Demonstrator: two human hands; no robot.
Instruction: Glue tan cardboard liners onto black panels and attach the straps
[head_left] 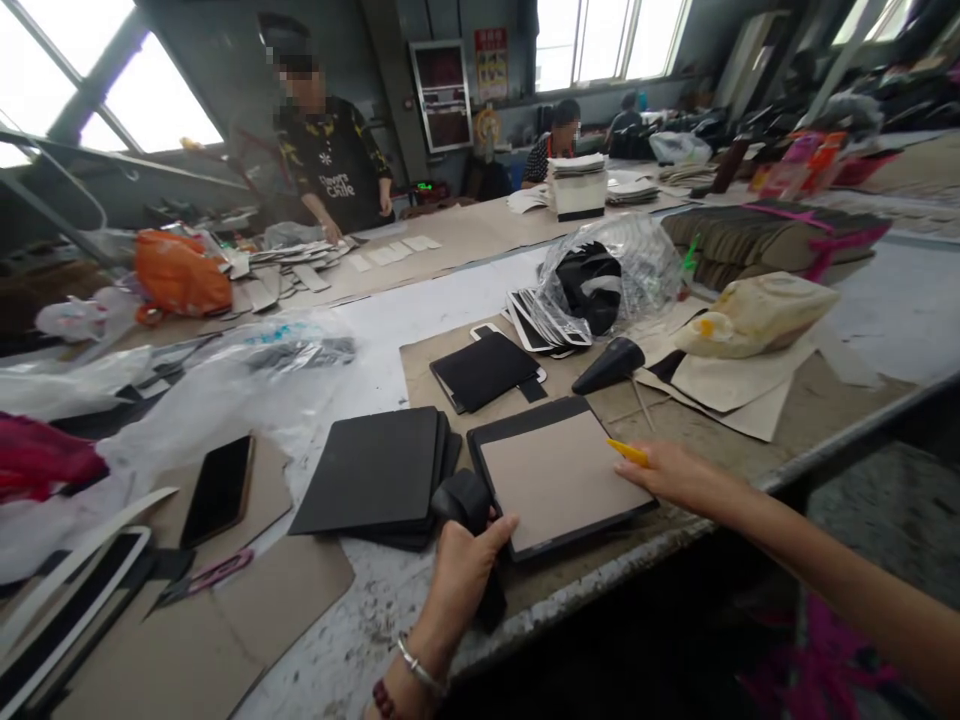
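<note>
A black-edged panel with a tan card face (559, 475) lies flat near the table's front edge. My right hand (671, 475) rests on its right side, fingers closed round a small yellow tool (628, 453) whose tip touches the tan face. My left hand (461, 575) is wrapped round a black rounded tool (466, 500) at the panel's left edge. A stack of black sheets (379, 475) lies just left of that tool.
A black phone (219, 490) lies on cardboard at left. Behind the panel sit a black folded case (484, 372), a black cone-shaped tool (611, 365), a plastic bag of parts (600, 280) and a yellowish bag (754, 315). A person (334, 165) stands at the far table.
</note>
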